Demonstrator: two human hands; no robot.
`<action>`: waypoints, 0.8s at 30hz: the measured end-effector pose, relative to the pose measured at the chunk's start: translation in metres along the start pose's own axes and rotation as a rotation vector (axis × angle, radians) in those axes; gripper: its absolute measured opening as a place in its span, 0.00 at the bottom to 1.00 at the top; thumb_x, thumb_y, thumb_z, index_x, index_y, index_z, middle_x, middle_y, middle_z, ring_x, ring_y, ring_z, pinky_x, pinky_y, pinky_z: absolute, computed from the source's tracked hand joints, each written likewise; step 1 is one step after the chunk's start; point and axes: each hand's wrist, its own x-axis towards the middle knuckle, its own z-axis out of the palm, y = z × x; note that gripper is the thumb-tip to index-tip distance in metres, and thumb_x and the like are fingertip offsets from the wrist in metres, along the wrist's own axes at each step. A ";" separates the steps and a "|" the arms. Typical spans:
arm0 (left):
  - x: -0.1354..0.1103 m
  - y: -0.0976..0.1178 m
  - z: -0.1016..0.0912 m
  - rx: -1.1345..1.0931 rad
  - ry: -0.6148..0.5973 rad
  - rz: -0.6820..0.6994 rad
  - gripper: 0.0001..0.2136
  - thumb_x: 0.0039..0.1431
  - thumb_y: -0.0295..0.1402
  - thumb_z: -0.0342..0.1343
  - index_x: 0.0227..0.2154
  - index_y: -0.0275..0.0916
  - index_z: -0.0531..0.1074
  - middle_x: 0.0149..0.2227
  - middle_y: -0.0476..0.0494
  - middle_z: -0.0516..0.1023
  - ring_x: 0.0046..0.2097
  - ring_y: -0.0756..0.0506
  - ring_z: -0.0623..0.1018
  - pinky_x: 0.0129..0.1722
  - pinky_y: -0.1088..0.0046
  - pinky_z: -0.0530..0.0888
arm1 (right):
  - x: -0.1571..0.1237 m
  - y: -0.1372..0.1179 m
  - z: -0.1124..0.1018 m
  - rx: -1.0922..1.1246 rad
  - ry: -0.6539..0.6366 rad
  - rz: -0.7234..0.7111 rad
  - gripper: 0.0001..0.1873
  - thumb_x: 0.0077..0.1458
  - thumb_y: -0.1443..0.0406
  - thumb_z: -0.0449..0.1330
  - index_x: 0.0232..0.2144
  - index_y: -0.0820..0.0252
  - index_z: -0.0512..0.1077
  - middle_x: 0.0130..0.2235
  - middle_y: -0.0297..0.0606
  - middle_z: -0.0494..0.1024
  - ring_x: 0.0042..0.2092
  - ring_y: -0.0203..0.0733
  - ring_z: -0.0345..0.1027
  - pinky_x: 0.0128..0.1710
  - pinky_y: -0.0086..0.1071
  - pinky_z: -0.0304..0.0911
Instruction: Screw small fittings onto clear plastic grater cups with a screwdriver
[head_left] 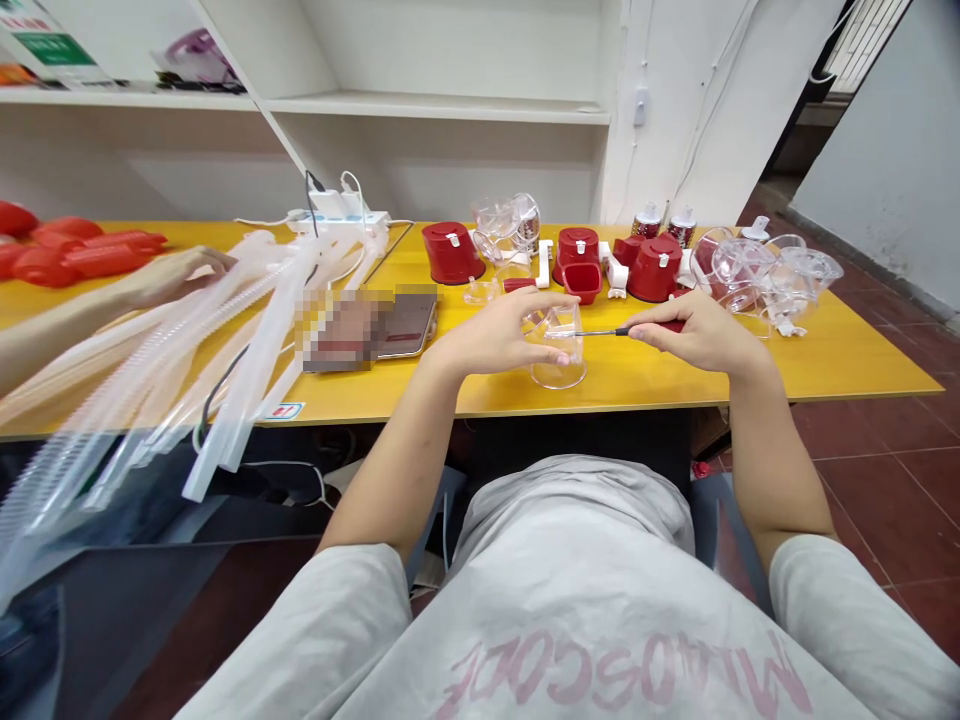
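Note:
My left hand (517, 335) is closed around a clear plastic cup (559, 374), thumb on the near side and fingers over the top. The cup stands near the table's front edge. In my right hand (694, 325) is a screwdriver (600, 332), its dark handle gripped and its thin metal shaft pointing left. The shaft's tip reaches the clear cup; whether it meets a screw there is too small to tell. Just behind the cup lie a red scoop-like part (583, 280) and a small clear piece (484, 290).
Red cup-shaped parts (454, 252) and clear plastic parts (750, 268) stand along the yellow table (855, 365). Left are a phone (405, 325), long translucent tubes (247, 400) overhanging the edge, and a power strip (341, 215). Another person's hand (180, 272) touches the tubes.

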 end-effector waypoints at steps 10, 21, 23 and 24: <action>-0.002 -0.003 -0.005 0.010 -0.015 -0.006 0.52 0.66 0.71 0.82 0.82 0.42 0.84 0.81 0.27 0.85 0.80 0.19 0.82 0.86 0.39 0.76 | 0.001 0.003 0.003 -0.035 0.014 -0.157 0.27 0.74 0.48 0.69 0.48 0.61 1.00 0.25 0.32 0.75 0.28 0.38 0.54 0.30 0.39 0.53; -0.002 0.001 -0.006 0.032 -0.023 -0.036 0.54 0.65 0.69 0.81 0.84 0.39 0.83 0.83 0.26 0.83 0.81 0.18 0.82 0.85 0.40 0.77 | 0.004 0.016 0.006 -0.075 0.027 -0.258 0.24 0.79 0.50 0.70 0.50 0.60 1.00 0.27 0.35 0.83 0.28 0.39 0.62 0.30 0.37 0.57; -0.002 0.001 -0.007 0.037 -0.030 -0.031 0.54 0.65 0.68 0.80 0.84 0.39 0.83 0.82 0.27 0.84 0.80 0.19 0.83 0.84 0.40 0.78 | 0.004 0.019 0.006 -0.078 0.040 -0.283 0.23 0.79 0.51 0.70 0.51 0.60 1.00 0.25 0.34 0.80 0.27 0.38 0.60 0.29 0.37 0.55; -0.002 0.001 -0.007 0.037 -0.033 -0.025 0.53 0.65 0.68 0.80 0.84 0.39 0.83 0.82 0.27 0.84 0.80 0.19 0.83 0.85 0.41 0.77 | 0.004 0.021 0.007 -0.079 0.047 -0.293 0.23 0.79 0.51 0.70 0.51 0.61 1.00 0.25 0.33 0.79 0.26 0.38 0.59 0.28 0.37 0.54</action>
